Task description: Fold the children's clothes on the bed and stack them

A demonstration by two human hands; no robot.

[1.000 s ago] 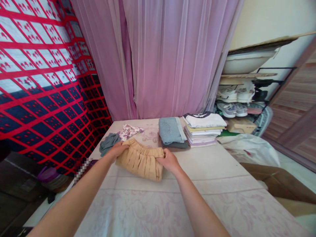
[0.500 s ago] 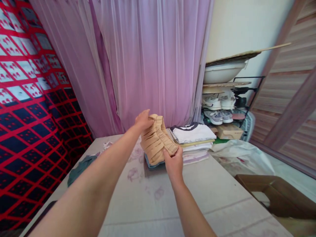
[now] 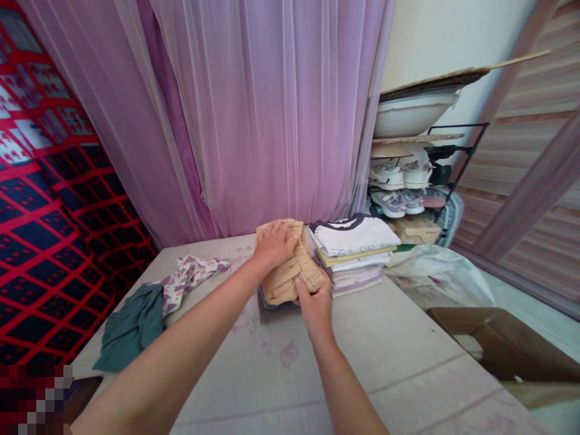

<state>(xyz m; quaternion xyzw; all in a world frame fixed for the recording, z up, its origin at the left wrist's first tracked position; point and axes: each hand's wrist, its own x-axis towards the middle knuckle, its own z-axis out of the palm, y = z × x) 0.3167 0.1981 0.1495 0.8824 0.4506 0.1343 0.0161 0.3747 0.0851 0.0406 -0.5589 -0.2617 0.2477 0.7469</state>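
Folded tan elastic-waist pants [image 3: 281, 281] lie on top of a small pile, with a dark bluish folded garment [image 3: 277, 306] showing beneath. My left hand [image 3: 275, 244] rests flat on the upper part of the pants, its fingers stretched out. At the near right corner, my right hand [image 3: 316, 304] pinches the waistband between thumb and fingers. Just right of the pants is a stack of folded clothes, topped by a white shirt [image 3: 362, 236] with a dark collar.
The pile sits on a pale flowered bed surface [image 3: 254, 374]. A green garment [image 3: 133, 326] and a patterned cloth [image 3: 185, 279] lie loosely at left. Purple curtains [image 3: 272, 121] hang behind. Right of the bed are a shoe rack [image 3: 469, 154], a plastic bag [image 3: 446, 275] and a cardboard box [image 3: 507, 338].
The tan pants have come down flat onto the pile. My left hand has let go of the waistband's far end and now lies flat on them; the right still pinches the near corner.
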